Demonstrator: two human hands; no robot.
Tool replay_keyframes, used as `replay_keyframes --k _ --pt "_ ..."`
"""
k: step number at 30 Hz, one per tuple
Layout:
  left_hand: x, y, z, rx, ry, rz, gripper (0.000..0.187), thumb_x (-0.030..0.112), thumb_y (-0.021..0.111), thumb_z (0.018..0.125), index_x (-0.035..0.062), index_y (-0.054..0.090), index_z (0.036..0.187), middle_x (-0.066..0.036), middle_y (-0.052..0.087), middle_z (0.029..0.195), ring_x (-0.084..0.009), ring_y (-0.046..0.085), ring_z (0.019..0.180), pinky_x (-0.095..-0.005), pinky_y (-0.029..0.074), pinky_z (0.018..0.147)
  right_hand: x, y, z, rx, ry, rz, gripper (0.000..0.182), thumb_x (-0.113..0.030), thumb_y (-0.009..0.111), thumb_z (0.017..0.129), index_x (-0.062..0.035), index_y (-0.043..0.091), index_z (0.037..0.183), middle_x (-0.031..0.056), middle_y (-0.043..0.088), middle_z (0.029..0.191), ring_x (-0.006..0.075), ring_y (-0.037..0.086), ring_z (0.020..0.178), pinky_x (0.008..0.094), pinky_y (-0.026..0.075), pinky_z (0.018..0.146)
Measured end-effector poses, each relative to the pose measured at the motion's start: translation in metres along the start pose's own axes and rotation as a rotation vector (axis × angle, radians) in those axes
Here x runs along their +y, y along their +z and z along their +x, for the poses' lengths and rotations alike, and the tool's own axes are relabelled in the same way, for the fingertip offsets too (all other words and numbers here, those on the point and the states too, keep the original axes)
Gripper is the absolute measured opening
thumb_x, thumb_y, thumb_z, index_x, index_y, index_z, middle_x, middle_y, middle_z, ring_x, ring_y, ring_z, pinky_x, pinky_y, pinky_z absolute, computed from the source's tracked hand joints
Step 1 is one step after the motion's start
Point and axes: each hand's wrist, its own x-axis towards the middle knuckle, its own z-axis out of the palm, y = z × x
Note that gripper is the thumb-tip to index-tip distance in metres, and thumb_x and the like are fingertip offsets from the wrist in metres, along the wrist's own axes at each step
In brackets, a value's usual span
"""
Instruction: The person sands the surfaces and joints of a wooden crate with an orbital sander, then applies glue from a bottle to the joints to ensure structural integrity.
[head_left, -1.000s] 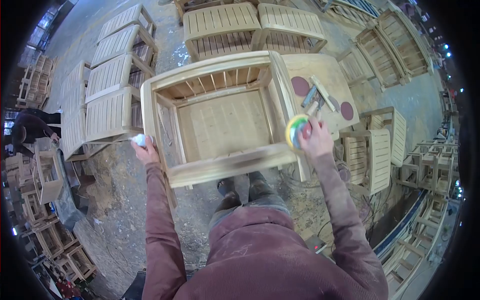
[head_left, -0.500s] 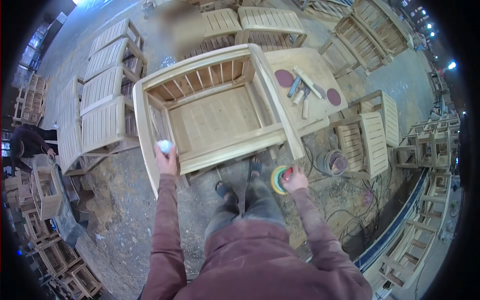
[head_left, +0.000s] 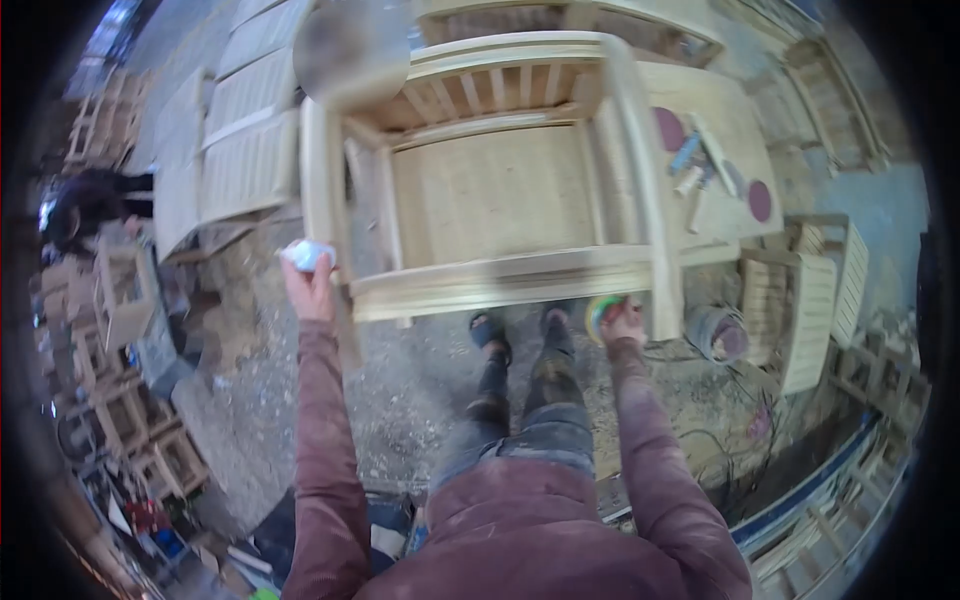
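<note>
Chair frame [head_left: 500, 285] stands right in front of the person, front rail toward the legs, slatted back on the far side; probably set this way so both arms are in reach. Left hand [head_left: 312, 290] has its fingers closed round a white wad [head_left: 312, 252] at the frame's left arm, likely bracing that side and keeping the wad handy, though blur hides whether skin or wad actually meets the wood. Right hand [head_left: 627, 322] is clamped on a round yellow-green tool [head_left: 602, 312], low by the front rail, near the right front leg; held from the side, seemingly to leave the disc's face free. Board [head_left: 745, 215] lies right of the frame, with dark red discs [head_left: 760, 201] and a blue-handled tool [head_left: 685, 152] on it, presumably parked there for easy reach. Bucket [head_left: 703, 325] sits on the floor beyond the right front leg.

Versus half a second ago: round tool was out over the floor, further from the rail; now just beside it. Left hand was at the inner front corner, now at the outer side of the left arm. Both grips unchanged. Whole view has shifted and smeared, so head moved too. Frame itself looks to be in the same spot.
</note>
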Motion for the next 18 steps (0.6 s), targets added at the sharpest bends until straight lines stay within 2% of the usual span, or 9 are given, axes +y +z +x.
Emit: replay_keyframes --k 2,5,7,9,10,11,14,16,18 --pt "-0.007 -0.026 0.004 -0.041 0.038 0.027 0.035 0.011 0.059 0.087 0.0014 0.041 0.115 -0.010 0.059 0.098 -0.0150 0.057 0.086 -0.0286 0.049 0.075 -0.015 -0.013 -0.012 -0.007 -0.069 -0.256 0.059 -0.027 0.067 0.069 -0.0119 0.042 0.121 0.0199 0.050 0.117 0.0377 0.056 0.099 0.0453 0.049 0.082" --pt "-0.025 -0.031 -0.008 0.039 0.022 0.052 0.036 0.015 0.061 0.086 0.0010 0.042 0.113 -0.010 0.061 0.096 -0.0166 0.059 0.086 -0.0299 0.048 0.077 -0.071 -0.010 -0.045 -0.128 -0.186 -0.351 0.052 -0.027 0.067 0.071 -0.0108 0.046 0.115 0.0208 0.051 0.113 0.0378 0.056 0.098 0.0460 0.049 0.079" --pt "-0.023 -0.030 -0.010 0.052 0.061 0.100 0.035 0.016 0.061 0.086 0.0010 0.042 0.113 -0.010 0.062 0.094 -0.0170 0.060 0.085 -0.0300 0.048 0.076 -0.078 0.076 -0.048 -0.124 -0.564 -0.292 0.040 -0.024 0.063 0.074 -0.0105 0.048 0.109 0.0199 0.052 0.109 0.0396 0.055 0.095 0.0480 0.048 0.076" --pt "-0.016 -0.028 -0.011 0.045 0.089 0.148 0.035 0.017 0.060 0.087 0.0011 0.043 0.112 -0.010 0.063 0.093 -0.0174 0.061 0.084 -0.0300 0.048 0.076 -0.147 0.097 -0.095 -0.344 -0.768 -0.147 0.038 -0.025 0.054 0.081 -0.0084 0.044 0.113 0.0208 0.051 0.114 0.0371 0.052 0.102 0.0473 0.043 0.083" --pt "-0.012 -0.029 -0.012 0.026 0.112 0.187 0.035 0.019 0.060 0.087 0.0015 0.043 0.112 -0.010 0.063 0.093 -0.0183 0.061 0.084 -0.0304 0.048 0.076 -0.165 0.140 -0.115 -0.186 -0.896 -0.172 0.036 -0.027 0.055 0.080 -0.0085 0.047 0.110 0.0204 0.054 0.108 0.0389 0.051 0.102 0.0483 0.043 0.083" --pt "-0.010 -0.031 -0.011 0.006 0.139 0.227 0.035 0.021 0.060 0.087 0.0019 0.043 0.112 -0.011 0.063 0.094 -0.0191 0.061 0.084 -0.0309 0.048 0.076 -0.196 0.157 -0.129 -0.265 -1.025 -0.268 0.045 -0.024 0.059 0.075 -0.0145 0.049 0.118 0.0177 0.054 0.105 0.0407 0.052 0.097 0.0525 0.043 0.081" --pt "-0.016 -0.035 -0.008 -0.016 0.168 0.244 0.037 0.023 0.060 0.088 0.0020 0.042 0.112 -0.011 0.062 0.094 -0.0208 0.062 0.084 -0.0318 0.048 0.076 -0.270 0.182 -0.174 -0.081 -1.086 -0.174 0.038 -0.021 0.057 0.077 -0.0114 0.049 0.112 0.0178 0.056 0.105 0.0405 0.055 0.095 0.0517 0.046 0.075" --pt "-0.017 -0.034 -0.006 -0.022 0.154 0.198 0.039 0.025 0.060 0.088 0.0023 0.041 0.113 -0.011 0.062 0.094 -0.0221 0.062 0.084 -0.0329 0.048 0.076 -0.299 0.218 -0.169 -0.536 -0.970 -0.241 0.038 -0.019 0.059 0.074 -0.0087 0.053 0.110 0.0173 0.059 0.102 0.0375 0.060 0.089 0.0481 0.050 0.069" --pt "-0.017 -0.037 -0.007 -0.017 0.172 0.236 0.040 0.026 0.060 0.088 0.0019 0.040 0.113 -0.011 0.062 0.094 -0.0227 0.062 0.084 -0.0335 0.048 0.076 -0.302 0.233 -0.178 -0.464 -0.918 -0.224 0.035 -0.017 0.059 0.073 -0.0064 0.055 0.106 0.0179 0.060 0.101 0.0359 0.061 0.088 0.0456 0.051 0.069"
